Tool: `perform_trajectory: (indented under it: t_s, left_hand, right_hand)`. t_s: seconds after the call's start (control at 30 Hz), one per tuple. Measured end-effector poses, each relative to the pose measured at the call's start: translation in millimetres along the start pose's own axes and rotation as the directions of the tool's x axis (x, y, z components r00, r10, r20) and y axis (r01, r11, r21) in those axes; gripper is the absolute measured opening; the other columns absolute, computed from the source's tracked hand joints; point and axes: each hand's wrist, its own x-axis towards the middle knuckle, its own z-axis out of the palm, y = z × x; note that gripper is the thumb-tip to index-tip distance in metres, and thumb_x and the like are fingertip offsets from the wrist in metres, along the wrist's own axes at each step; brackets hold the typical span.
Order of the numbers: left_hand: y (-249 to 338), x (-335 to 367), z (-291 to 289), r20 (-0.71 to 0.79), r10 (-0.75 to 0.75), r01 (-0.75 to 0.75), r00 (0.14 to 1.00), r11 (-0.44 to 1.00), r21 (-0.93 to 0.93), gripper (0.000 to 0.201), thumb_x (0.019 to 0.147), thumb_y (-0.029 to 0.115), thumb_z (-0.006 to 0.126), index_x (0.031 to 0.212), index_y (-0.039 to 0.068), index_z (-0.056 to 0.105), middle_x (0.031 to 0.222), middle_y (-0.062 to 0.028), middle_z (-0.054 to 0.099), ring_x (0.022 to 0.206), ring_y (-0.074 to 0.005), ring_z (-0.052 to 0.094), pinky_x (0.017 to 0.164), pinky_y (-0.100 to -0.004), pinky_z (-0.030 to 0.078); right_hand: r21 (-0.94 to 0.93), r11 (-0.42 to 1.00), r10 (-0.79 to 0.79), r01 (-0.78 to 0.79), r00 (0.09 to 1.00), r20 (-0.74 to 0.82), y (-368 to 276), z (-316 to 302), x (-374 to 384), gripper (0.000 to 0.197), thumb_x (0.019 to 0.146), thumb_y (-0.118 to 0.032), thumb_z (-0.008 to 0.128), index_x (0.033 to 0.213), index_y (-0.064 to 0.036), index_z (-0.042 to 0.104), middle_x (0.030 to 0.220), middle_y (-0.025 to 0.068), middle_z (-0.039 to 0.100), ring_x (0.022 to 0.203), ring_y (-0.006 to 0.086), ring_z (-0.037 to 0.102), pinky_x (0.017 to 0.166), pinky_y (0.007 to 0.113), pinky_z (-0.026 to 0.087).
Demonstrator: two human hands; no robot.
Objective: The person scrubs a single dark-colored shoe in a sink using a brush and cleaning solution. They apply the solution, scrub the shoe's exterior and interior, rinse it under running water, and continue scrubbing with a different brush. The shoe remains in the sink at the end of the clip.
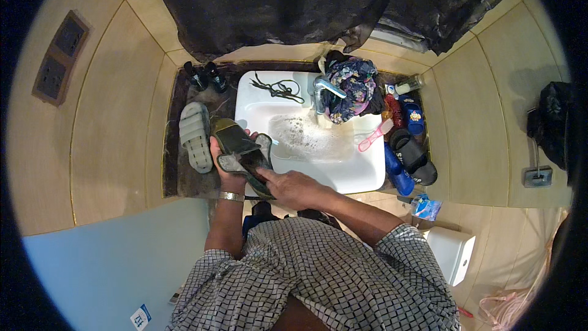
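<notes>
A dark green lace-up shoe point(236, 140), without its laces and with its grey-lined sides spread apart, is held over the near-left edge of the white sink point(361, 175). My left hand point(225, 168) is closed around its side from beneath, a metal watch on the wrist. At the heel end, my right hand point(295, 189) is closed on the shoe's opening, index finger at the dark inside; its other fingers are partly hidden. Loose dark laces point(277, 89) lie on the sink's back-left rim. Foamy, murky water point(306, 138) covers the basin floor.
A tap point(329, 87) stands at the sink's back beside bundled floral cloth point(352, 89). A pink brush point(375, 135) rests on the right rim. Black point(412, 154) and blue slippers point(398, 170) lie right; a pale slide point(195, 138) and dark objects point(206, 77) stand left.
</notes>
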Motion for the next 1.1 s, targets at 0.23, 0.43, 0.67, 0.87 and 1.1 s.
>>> perform_trajectory:
  t_s: [0.23, 0.43, 0.67, 0.87, 1.1]
  left_hand:
    - [-18, -7, 1, -0.1, -0.02, 0.022, 0.995, 1.0, 0.016, 0.075, 0.102, 0.068, 0.037, 0.13, 0.003, 0.062, 0.116, -0.0229, 0.071, 0.107, -0.0413, 0.068, 0.102, -0.0561, 0.052]
    - [7, -4, -2, 0.146, 0.001, 0.003, 0.989, 0.999, -0.032, 0.08, 0.1, 0.072, 0.038, 0.131, 0.002, 0.062, 0.117, -0.0244, 0.071, 0.111, -0.0425, 0.067, 0.103, -0.0566, 0.051]
    - [-18, -11, 11, -0.135, 0.044, -0.046, 0.99, 0.999, -0.01, 0.073, 0.102, 0.067, 0.039, 0.13, 0.004, 0.062, 0.116, -0.0214, 0.072, 0.107, -0.0415, 0.069, 0.099, -0.0576, 0.054]
    - [10, -12, -5, -0.045, -0.017, 0.019, 0.999, 0.999, 0.04, 0.068, 0.104, 0.062, 0.036, 0.13, 0.005, 0.062, 0.118, -0.0209, 0.072, 0.106, -0.0405, 0.069, 0.098, -0.0548, 0.056]
    - [-13, -12, -2, -0.047, 0.025, -0.024, 0.999, 0.999, 0.026, 0.072, 0.102, 0.067, 0.04, 0.13, 0.005, 0.063, 0.114, -0.0207, 0.072, 0.105, -0.0379, 0.07, 0.101, -0.056, 0.053]
  right_hand:
    - [-0.214, 0.972, 0.076, -0.099, 0.991, -0.113, 13, -7, 56, 0.037, 0.105, -0.031, 0.042, 0.135, -0.0122, 0.053, 0.096, 0.0291, 0.071, 0.089, 0.0464, 0.07, 0.08, 0.057, 0.054]
    - [0.013, 0.999, -0.032, 0.032, 0.999, 0.006, -2, 2, 3, 0.051, 0.103, -0.024, 0.044, 0.153, -0.0114, 0.04, 0.088, 0.0289, 0.071, 0.08, 0.0479, 0.07, 0.074, 0.058, 0.054]
    - [-0.29, 0.957, -0.033, -0.017, 0.985, -0.167, 31, 10, 70, 0.043, 0.103, -0.025, 0.044, 0.143, -0.0101, 0.048, 0.089, 0.029, 0.071, 0.082, 0.0467, 0.07, 0.075, 0.058, 0.055]
    - [0.008, 0.998, -0.059, 0.059, 0.998, -0.004, 2, 11, 4, 0.052, 0.104, -0.026, 0.043, 0.154, -0.0156, 0.038, 0.089, 0.0278, 0.071, 0.081, 0.0465, 0.07, 0.073, 0.059, 0.053]
    - [-0.225, 0.971, 0.04, -0.074, 0.987, -0.153, 4, -5, 53, 0.034, 0.105, -0.029, 0.041, 0.125, -0.0091, 0.059, 0.092, 0.028, 0.07, 0.086, 0.0455, 0.07, 0.079, 0.056, 0.055]
